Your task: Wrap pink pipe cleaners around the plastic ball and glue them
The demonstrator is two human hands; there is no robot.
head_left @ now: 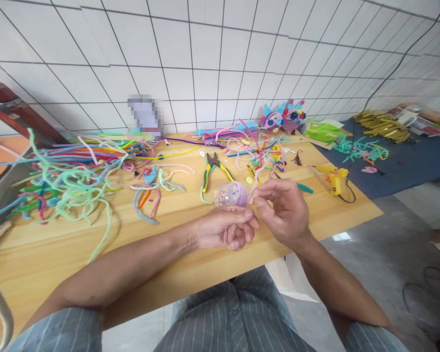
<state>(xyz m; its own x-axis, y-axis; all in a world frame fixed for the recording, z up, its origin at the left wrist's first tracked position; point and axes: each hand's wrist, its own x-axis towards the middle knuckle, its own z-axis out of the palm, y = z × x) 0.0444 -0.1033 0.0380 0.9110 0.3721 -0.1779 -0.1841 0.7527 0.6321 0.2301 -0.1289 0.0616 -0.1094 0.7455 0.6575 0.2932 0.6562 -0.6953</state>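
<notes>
A clear plastic ball-like shell (224, 194) with small coloured specks lies just beyond my left hand (227, 227), its near edge hidden behind my thumb. Lilac pipe cleaner (241, 194) is wound around the shell's right end. My left fingers are curled, with the thumb pressed along them; what they grip is hidden. Close by on the right, my right hand (284, 210) pinches the lilac strand between thumb and forefinger, and its loose end rises above the fingers. Yellow-and-green pliers (213, 168) lie spread behind the shell.
Tangled pipe cleaners (80, 181) cover the table's left side. At the back stand decorated figures (282, 117) near more pipe cleaners (227, 131). A yellow glue gun (335, 182) lies at the right edge. A blue surface (418, 164) holds golden strips (383, 126).
</notes>
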